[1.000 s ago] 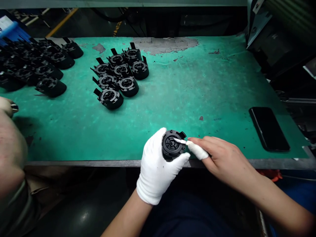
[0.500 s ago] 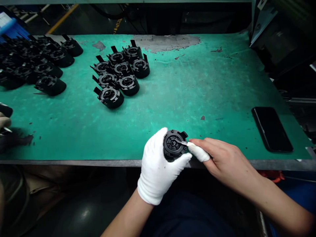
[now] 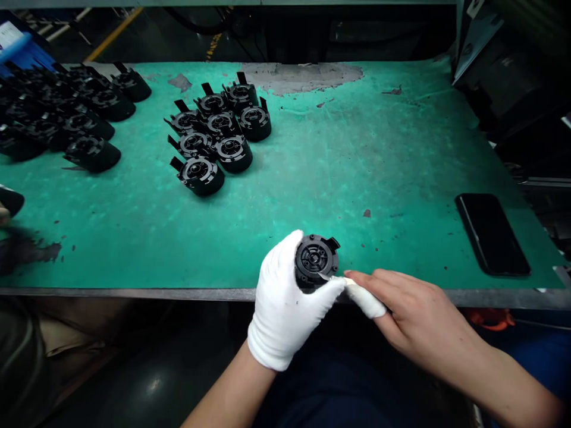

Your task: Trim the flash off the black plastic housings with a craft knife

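My left hand (image 3: 283, 306), in a white glove, is wrapped round a round black plastic housing (image 3: 316, 257) near the bench's front edge. The housing's ringed face is turned up, and a tab sticks out at its upper right. My right hand (image 3: 410, 306) is bare except for a white cover on the thumb. Between its thumb and forefinger it pinches a small metal blade (image 3: 324, 276). The blade's tip lies over the lower right rim of the housing, close to my left thumb; whether it touches the plastic I cannot tell. Its handle is mostly hidden in my fingers.
Several similar black housings (image 3: 200, 172) stand grouped on the green mat (image 3: 312, 166), with more (image 3: 93, 151) at the far left. A black phone (image 3: 493, 233) lies at the right. Part of another person's hand (image 3: 4, 215) holds a dark part at the left edge.
My right hand has moved down and slightly right, taking the blade from the housing's centre to its lower right rim. My left hand and the housing have hardly moved.
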{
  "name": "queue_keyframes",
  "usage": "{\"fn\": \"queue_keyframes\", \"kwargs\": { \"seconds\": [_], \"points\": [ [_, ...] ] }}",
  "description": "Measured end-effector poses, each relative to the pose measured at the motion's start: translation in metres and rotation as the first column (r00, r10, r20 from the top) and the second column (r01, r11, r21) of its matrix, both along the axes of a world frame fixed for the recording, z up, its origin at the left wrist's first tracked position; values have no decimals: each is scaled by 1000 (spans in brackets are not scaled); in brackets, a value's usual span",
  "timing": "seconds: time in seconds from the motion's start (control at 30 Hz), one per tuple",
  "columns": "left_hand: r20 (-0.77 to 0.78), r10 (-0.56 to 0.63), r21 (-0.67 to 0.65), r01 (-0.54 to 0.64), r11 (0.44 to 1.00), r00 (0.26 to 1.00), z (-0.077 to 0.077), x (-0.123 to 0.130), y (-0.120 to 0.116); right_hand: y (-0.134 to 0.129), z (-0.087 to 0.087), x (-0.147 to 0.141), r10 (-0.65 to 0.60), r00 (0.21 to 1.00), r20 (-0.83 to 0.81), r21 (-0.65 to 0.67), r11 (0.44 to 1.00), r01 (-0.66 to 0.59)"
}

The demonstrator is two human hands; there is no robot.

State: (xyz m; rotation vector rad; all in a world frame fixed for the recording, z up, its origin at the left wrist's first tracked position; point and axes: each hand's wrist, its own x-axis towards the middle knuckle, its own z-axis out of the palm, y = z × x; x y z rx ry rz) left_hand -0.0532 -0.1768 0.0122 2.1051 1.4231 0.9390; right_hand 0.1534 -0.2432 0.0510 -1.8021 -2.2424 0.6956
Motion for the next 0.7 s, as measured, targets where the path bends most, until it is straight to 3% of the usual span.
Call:
{"fn": "queue_keyframes", "kwargs": {
  "seconds": [0.23, 0.47, 0.7],
  "points": [
    [70, 46, 61, -50, 997, 996, 5, 6, -1, -3, -1, 8, -93, 988, 127, 49, 995, 87],
    [99, 67, 20, -69, 997, 993, 6, 9, 0, -1, 2, 6, -9, 997, 71, 23, 1000, 8],
    [124, 93, 31, -97, 995, 988, 6, 14, -1, 4, 0, 3, -101, 971, 218, 80, 993, 86]
  ]
}}
